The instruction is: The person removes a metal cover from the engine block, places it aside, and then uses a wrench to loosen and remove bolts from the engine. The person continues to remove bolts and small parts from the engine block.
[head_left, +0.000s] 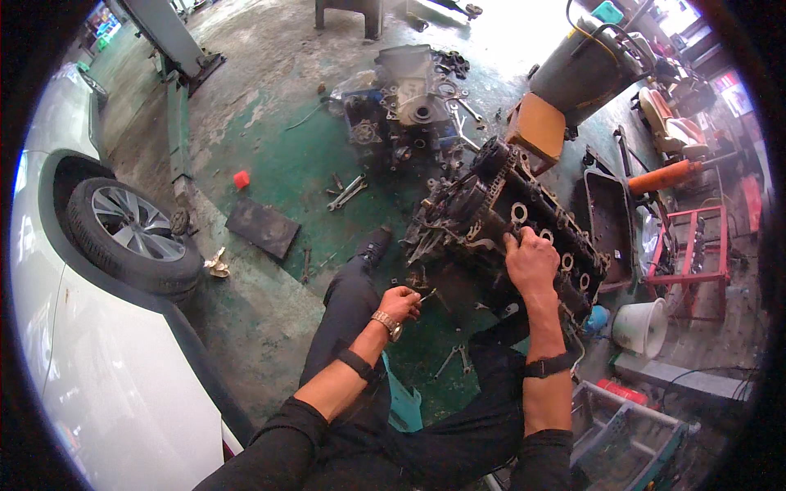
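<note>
An engine (491,237) with a black top lies in front of me, a row of pale round openings along it. My right hand (532,260) is at this top, beside one of the openings, its fingers pinched together on something dark that I cannot make out. Lower and to the left, my left hand (399,304) is closed on a small thin metal piece (430,295), held by the fingertips near the engine's lower side. Its exact kind is too small to tell.
Wrenches (350,191) and a dark flat plate (263,227) lie on the green floor. Beyond stands a second engine part (413,102). A cardboard box (536,127), a black pan (607,217) and a white bucket (641,326) are right; a white car (106,344) is left.
</note>
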The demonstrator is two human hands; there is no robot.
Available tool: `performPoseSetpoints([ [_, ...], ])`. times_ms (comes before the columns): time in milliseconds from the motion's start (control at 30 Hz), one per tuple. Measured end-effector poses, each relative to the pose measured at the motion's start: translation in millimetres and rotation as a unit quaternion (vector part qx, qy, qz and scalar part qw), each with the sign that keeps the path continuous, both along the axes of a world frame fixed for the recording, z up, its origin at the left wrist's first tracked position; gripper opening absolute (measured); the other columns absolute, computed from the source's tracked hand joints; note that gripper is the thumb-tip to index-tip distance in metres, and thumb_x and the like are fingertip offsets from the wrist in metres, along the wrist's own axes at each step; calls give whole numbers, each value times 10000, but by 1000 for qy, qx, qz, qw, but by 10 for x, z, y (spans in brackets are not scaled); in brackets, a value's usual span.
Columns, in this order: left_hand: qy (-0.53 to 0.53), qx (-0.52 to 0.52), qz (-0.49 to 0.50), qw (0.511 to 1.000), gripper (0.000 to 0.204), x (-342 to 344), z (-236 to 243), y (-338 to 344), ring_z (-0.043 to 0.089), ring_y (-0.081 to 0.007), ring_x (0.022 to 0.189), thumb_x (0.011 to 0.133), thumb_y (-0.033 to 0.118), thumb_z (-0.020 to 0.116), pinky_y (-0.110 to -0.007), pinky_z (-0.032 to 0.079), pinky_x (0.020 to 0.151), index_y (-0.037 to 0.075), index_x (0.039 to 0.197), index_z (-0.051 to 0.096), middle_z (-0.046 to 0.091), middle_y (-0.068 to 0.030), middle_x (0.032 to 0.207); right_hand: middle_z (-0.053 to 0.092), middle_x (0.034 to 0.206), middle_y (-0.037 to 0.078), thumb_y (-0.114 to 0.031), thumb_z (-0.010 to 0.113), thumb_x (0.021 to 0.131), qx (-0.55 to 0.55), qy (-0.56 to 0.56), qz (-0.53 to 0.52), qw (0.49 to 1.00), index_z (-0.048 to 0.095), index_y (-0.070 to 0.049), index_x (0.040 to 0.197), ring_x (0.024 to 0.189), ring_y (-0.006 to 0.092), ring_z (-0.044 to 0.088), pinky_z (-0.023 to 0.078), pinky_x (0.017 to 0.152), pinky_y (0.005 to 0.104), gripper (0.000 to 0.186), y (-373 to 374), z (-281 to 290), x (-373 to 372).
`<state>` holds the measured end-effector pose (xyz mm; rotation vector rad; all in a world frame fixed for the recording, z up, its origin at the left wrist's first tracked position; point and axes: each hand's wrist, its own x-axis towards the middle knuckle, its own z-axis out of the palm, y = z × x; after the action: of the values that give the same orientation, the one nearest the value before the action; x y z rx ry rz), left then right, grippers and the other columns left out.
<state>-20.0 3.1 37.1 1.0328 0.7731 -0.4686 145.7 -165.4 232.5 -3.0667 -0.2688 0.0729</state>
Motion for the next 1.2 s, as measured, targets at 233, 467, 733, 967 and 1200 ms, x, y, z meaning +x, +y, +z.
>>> performPoseSetpoints([
  [233,-8,-14,-7,1000,137,-16,-74,18,610,-184,564,876,132,597,-311,511,505,-2,906,602,643,-107,760,666,806,187,-411,604,845,13,5,-23,1000,645,-63,875,787,387,639,498,698,475,352,20,84,-10],
  [467,-6,8,-26,1000,188,-20,-108,25,644,-217,662,899,157,590,-335,535,582,-13,980,596,656,-117,819,665,786,191,-395,554,867,8,-11,-11,1000,648,-57,861,764,386,646,509,686,480,351,19,-17,0],
  [733,-16,0,-21,1000,174,-7,-87,39,614,-186,597,885,165,600,-316,515,529,-3,929,590,637,-105,762,654,751,174,-404,602,844,-2,-7,-12,1000,641,-64,804,757,369,637,500,682,456,345,-44,-12,4],
  [967,-13,5,-24,1000,179,-13,-122,38,614,-188,588,887,170,595,-313,513,528,-6,918,587,646,-115,781,661,747,191,-408,586,854,21,-26,18,999,647,-54,824,754,372,656,522,667,480,361,-32,-85,7],
  [1200,-1,-4,-24,1000,187,-15,-129,59,615,-189,601,884,169,603,-314,518,535,-13,925,589,645,-112,785,665,759,189,-441,582,849,8,4,7,1000,656,-56,797,766,375,657,524,669,467,395,-40,41,-9],
])
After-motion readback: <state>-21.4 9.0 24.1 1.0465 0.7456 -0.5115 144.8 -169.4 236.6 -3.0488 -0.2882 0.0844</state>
